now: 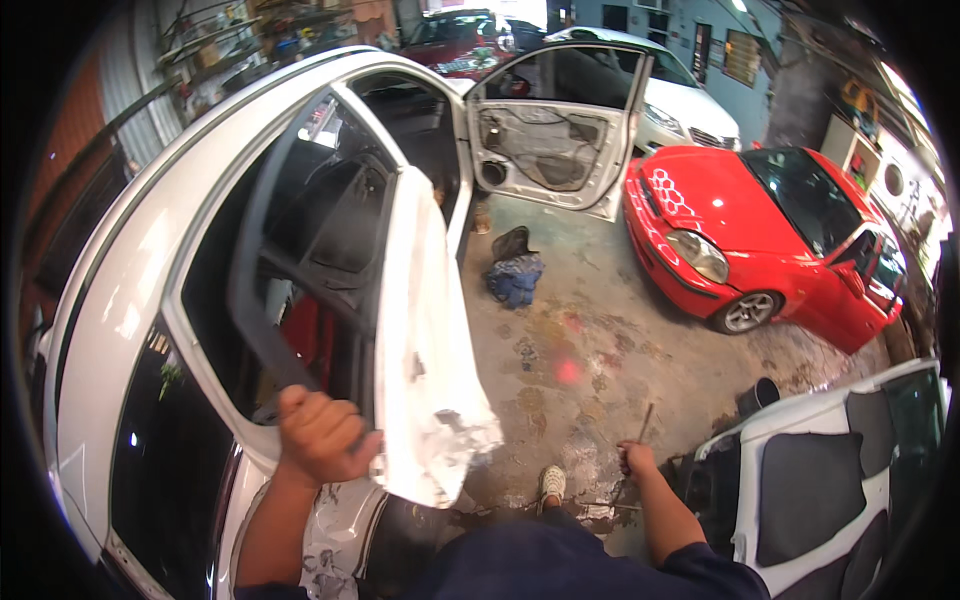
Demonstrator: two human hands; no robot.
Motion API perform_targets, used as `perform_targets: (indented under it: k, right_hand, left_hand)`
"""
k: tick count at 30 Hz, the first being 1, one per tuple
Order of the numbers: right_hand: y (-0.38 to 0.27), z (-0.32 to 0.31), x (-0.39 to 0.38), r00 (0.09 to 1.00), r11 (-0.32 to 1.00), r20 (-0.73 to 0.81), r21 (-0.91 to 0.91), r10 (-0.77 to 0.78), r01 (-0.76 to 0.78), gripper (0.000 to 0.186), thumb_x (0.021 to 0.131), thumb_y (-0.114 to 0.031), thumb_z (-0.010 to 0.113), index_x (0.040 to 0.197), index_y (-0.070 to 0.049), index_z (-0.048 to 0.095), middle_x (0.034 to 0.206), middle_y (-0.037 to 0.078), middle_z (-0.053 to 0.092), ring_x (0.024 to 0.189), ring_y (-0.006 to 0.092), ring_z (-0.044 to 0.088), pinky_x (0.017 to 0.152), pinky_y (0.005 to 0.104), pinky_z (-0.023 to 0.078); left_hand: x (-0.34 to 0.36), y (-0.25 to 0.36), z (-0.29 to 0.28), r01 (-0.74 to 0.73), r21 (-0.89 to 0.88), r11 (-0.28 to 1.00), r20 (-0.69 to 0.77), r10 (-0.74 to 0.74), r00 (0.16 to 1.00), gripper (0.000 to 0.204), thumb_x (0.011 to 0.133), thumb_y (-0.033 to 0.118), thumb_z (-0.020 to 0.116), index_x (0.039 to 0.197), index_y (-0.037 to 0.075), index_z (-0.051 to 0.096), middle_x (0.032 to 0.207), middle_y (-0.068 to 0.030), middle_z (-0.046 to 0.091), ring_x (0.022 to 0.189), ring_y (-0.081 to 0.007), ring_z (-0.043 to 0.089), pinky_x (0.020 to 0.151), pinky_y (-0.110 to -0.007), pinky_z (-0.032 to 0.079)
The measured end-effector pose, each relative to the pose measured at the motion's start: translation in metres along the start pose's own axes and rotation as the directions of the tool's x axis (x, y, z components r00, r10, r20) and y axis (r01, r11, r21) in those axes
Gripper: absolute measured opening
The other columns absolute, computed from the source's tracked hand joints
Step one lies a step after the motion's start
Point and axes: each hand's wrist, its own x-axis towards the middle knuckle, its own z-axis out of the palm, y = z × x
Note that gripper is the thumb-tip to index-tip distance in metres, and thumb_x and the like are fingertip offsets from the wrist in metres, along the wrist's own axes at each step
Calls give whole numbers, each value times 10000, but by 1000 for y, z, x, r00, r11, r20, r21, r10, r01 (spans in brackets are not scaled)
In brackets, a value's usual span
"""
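Note:
My left hand (325, 435) is closed around the dark window frame (262, 320) of a white car's rear door (425, 350), which stands open. The door's white outer skin is scuffed grey at its lower corner. My right hand (636, 459) is lower right, fingers wrapped round a thin brownish rod (648, 422) that points up; its exact kind does not show. The white car's body (130, 290) fills the left side, and its dark interior is visible through the door opening.
The front door (550, 150) stands open, its inside stripped to metal and wiring. A blue bag (515, 280) lies on the stained concrete floor (560, 350). To the right are a red car (740, 215), a black bucket (760, 393) and a white panel with dark pads (810, 480).

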Motion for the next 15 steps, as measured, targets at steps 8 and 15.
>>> perform_targets:
  k: [8, 15]
  right_hand:
    - [-2, 27, 19, 984, 984, 94, -110, 150, -139, 199, 1000, -128, 518, 964, 2, 663, 757, 105, 641, 628, 205, 628, 469, 313, 437]
    - [-54, 0, 131, 967, 966, 37, -62, 253, -250, 83, 936, -40, 636, 937, 43, 634, 745, 133, 592, 582, 237, 595, 440, 352, 434]
  left_hand:
    - [-45, -27, 4, 392, 197, 899, -197, -355, 914, 564, 877, 357, 694, 1364, 80, 628, 1611, -245, 330, 1520, -467, 267, 1233, -608, 169]
    - [-39, -49, 15, 910, -95, 403, -308, -881, 358, 757, 986, 185, 649, 1613, -5, 270, 1651, -217, 317, 1523, -321, 312, 1247, -418, 218]
